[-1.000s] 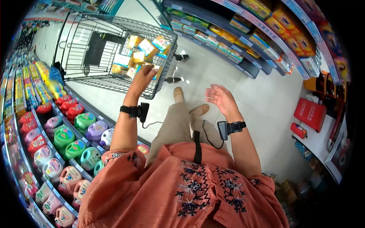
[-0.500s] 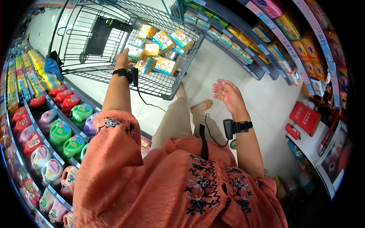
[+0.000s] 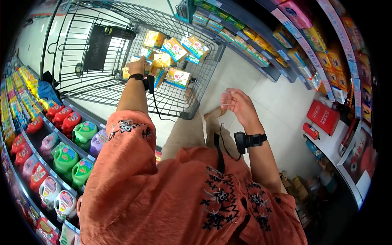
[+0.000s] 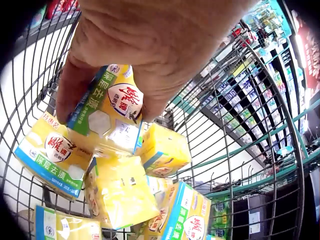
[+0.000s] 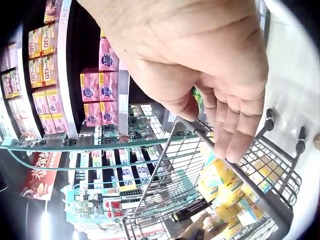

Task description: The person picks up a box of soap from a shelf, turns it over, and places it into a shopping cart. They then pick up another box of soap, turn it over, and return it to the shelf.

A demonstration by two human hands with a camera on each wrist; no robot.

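Observation:
My left hand [image 3: 136, 67] reaches down into the shopping cart [image 3: 190, 111], at the left end of a pile of yellow packs of bar soap. In the left wrist view its thumb and fingers grip one soap pack [image 4: 102, 112] from both sides; this pack has a green and blue band and a white label. Other soap packs [image 4: 120, 192] lie right beside and below it. My right hand [image 3: 241, 107] hangs in the air to the right of the cart, fingers loosely bent, holding nothing. In the right wrist view it overlaps the cart's rim.
Detergent bottles [image 3: 65, 158] line a shelf on the left. Shelves on the right carry boxed packs [image 3: 326, 65] and more soap. A red box [image 3: 323, 117] lies on a white surface at far right. The cart's wire sides surround the pile.
My left hand has moved from above the near side of the pile to its left end and now grips a soap pack. My right hand stays raised, nearly still.

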